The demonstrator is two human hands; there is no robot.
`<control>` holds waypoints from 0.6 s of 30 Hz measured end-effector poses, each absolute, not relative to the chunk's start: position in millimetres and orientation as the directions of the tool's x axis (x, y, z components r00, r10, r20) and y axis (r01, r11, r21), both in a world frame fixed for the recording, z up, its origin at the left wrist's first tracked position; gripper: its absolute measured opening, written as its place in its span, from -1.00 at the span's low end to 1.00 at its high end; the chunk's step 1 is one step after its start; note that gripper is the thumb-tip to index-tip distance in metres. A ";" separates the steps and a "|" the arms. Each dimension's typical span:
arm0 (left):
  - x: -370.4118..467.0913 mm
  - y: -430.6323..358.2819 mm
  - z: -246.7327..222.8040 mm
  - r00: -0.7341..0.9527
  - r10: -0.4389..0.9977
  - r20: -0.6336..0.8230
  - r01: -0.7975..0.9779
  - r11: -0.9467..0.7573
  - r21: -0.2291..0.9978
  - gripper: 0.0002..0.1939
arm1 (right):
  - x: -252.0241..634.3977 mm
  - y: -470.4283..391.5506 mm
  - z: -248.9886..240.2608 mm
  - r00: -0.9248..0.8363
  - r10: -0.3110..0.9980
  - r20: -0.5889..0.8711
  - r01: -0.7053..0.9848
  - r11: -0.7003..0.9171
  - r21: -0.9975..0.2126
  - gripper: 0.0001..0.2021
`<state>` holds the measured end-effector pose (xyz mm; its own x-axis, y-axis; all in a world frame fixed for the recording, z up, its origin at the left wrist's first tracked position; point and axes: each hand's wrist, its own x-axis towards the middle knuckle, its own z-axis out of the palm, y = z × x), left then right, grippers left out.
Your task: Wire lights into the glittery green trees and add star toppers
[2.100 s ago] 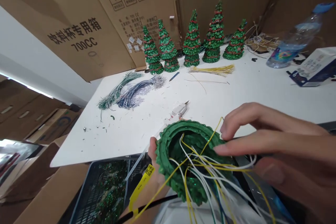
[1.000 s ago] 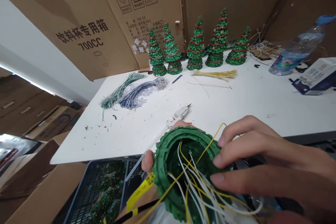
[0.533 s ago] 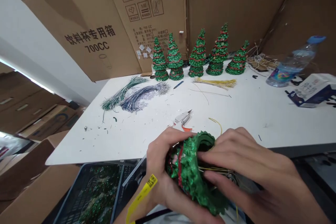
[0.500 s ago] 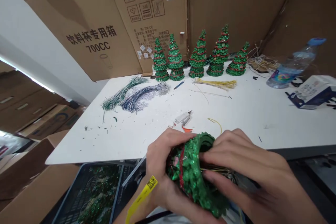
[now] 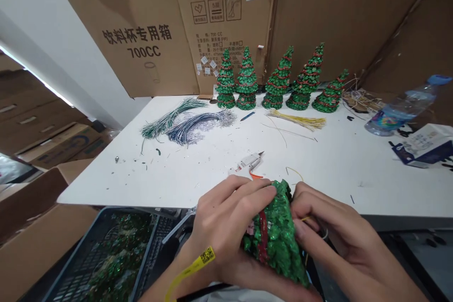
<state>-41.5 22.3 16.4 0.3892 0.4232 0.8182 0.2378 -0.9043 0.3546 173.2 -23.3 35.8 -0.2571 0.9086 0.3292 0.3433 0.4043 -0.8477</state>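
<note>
My left hand (image 5: 230,231) is wrapped round a glittery green Christmas tree figure (image 5: 283,236) with a red band, lying on its side near the table's front edge. Its open base faces right, and the opening is mostly hidden from me. At that base my right hand (image 5: 329,231) pinches a thin yellow wire (image 5: 306,218) between thumb and fingers. Just beyond the hands lies a white glue gun (image 5: 249,162) with an orange trigger. A short piece of yellow wire (image 5: 294,171) rests on the table close by.
Several finished-looking green trees (image 5: 247,80) stand at the back against cardboard (image 5: 141,9). Bundles of green wires (image 5: 173,115), blue wires (image 5: 194,127) and yellow wires (image 5: 300,119) lie before them. A water bottle (image 5: 399,113) and a carton (image 5: 424,144) stand right; a blue crate (image 5: 85,240) is lower left.
The tree has turned, so its open base faces away from me more. My right fingers have drawn back from inside the opening and now pinch a yellow wire. The view has shifted slightly.
</note>
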 end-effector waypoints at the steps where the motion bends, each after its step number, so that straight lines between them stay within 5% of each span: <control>1: -40.4 22.7 16.3 0.385 0.426 0.819 0.233 -0.903 0.360 0.18 | 173.6 -24.6 33.3 -0.246 0.922 0.300 0.316 0.369 -0.874 -0.73; 8: -27.9 13.1 13.1 0.195 0.541 0.818 0.205 -0.838 0.505 0.01 | 168.2 -35.5 19.5 -0.114 0.914 0.389 0.025 0.394 -0.919 -0.61; 12: 9.5 1.6 19.6 -0.274 0.546 0.792 0.233 -0.761 0.605 -0.63 | 163.7 -36.9 16.9 -0.109 0.916 0.387 -0.236 0.354 -0.905 -0.68; 14: 25.3 -2.0 24.4 -0.425 0.527 0.736 0.236 -0.721 0.652 -0.64 | 160.5 -35.7 17.6 -0.128 0.914 0.386 -0.298 0.335 -0.894 -0.68; 18: 19.0 -4.4 22.4 -0.345 0.547 0.763 0.232 -0.737 0.634 -0.74 | 149.1 -37.0 17.2 -0.148 0.893 0.425 -0.289 0.372 -0.882 -0.60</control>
<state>19.0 -4.4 22.4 -0.3454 0.5469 0.7626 0.2324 -0.7375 0.6341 149.1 -37.0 17.2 -0.1482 0.8928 0.4254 -0.2889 0.3723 -0.8820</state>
